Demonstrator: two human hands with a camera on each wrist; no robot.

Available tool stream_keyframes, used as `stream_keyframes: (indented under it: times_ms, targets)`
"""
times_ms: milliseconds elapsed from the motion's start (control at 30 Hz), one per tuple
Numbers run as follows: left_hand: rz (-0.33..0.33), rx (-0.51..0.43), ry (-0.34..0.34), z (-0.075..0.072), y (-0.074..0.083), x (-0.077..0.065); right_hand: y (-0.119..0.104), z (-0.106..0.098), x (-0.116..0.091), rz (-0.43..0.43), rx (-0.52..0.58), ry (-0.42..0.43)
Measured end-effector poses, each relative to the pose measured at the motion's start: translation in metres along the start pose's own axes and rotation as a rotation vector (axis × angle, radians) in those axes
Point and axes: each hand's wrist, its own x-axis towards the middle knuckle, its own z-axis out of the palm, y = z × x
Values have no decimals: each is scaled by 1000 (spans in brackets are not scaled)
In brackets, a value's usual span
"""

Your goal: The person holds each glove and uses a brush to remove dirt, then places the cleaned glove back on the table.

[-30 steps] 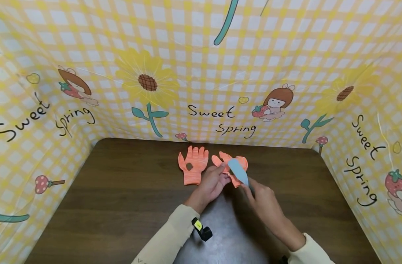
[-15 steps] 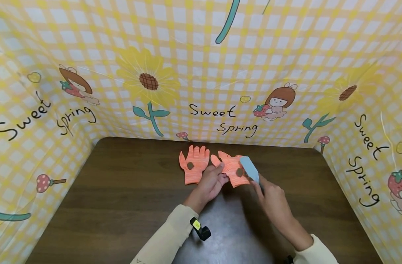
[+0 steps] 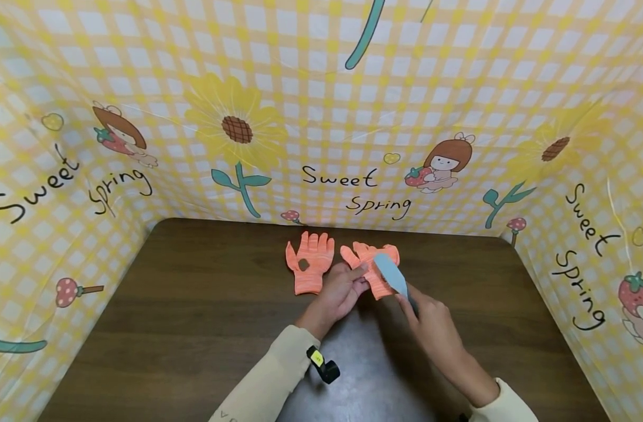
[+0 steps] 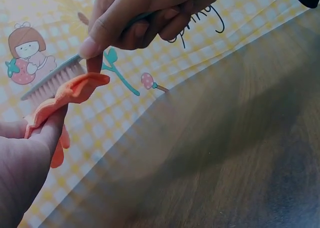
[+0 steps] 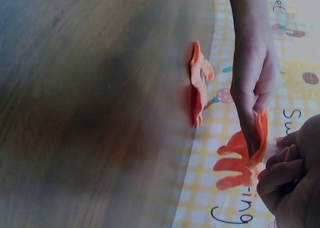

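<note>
1. Your left hand point(image 3: 338, 291) pinches the right orange glove point(image 3: 374, 271) at its cuff edge, far centre of the counter point(image 3: 194, 328). Keep it taut.
2. Your right hand point(image 3: 432, 319) has a closed grip on the blue brush point(image 3: 391, 274), bristles on the glove. Use short strokes.
3. Leave the left glove point(image 3: 309, 262) flat.

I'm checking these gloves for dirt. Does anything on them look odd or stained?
Yes. The left glove, lying flat on the table, has a dark brown spot on its palm. The right glove is pinched by the left hand while the right hand holds a brush over it.
</note>
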Motion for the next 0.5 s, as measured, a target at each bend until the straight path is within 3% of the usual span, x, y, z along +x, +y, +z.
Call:
stream_keyframes:
  times_ms: [233, 500]
  targets:
    - [7, -13, 45, 5, -4, 6, 16, -2, 2, 12, -11, 29]
    - [7, -38, 2, 16, -10, 8, 37, -6, -2, 42, -37, 98]
